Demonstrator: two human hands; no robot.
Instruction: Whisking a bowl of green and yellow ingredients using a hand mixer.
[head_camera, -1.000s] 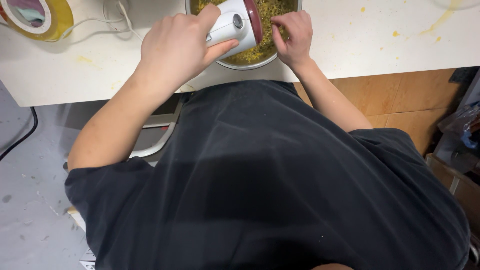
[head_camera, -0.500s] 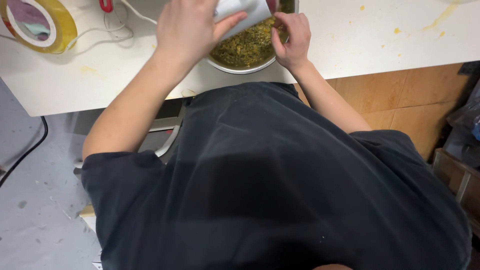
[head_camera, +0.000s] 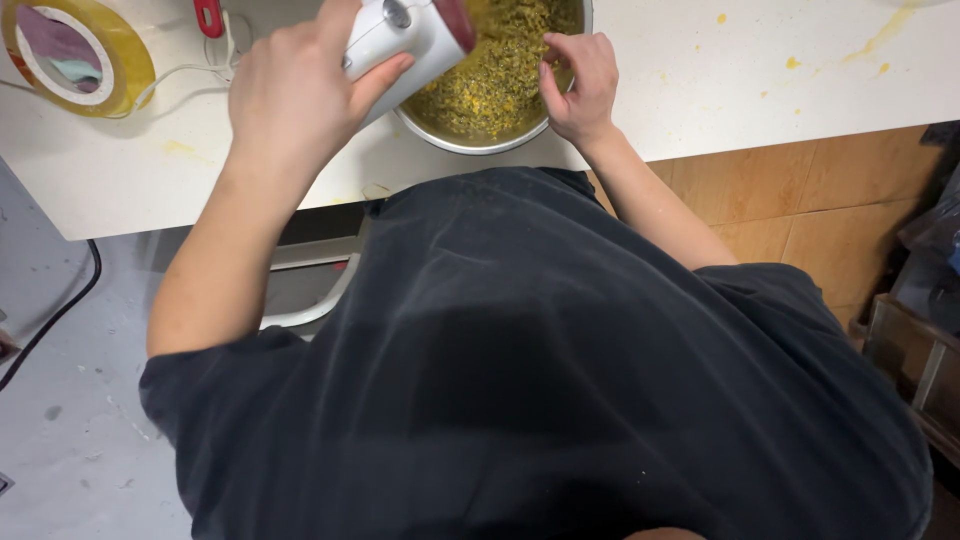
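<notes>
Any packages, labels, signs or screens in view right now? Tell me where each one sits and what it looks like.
None in view.
Nearest to packaging: a roll of yellowish clear tape, round, lying flat at the far left of the white table.
The white hand mixer in the left hand shows no readable label.

Single head-mounted view, looking steeply down the wearer's own torso: the dark shirt (head_camera: 560, 380) fills the lower two-thirds of the frame at very close range, while the white table (head_camera: 760, 90) lies along the top edge, farther from the lens. The left hand (head_camera: 295, 95) and right hand (head_camera: 580, 85) reach away from the camera toward the metal bowl (head_camera: 470, 140), which is cut off by the upper border, so the work area is seen only in part. The grey floor (head_camera: 60, 400) shows at lower left and a wooden panel (head_camera: 800, 200) at right; no second view is present to overlap with this one.
</notes>
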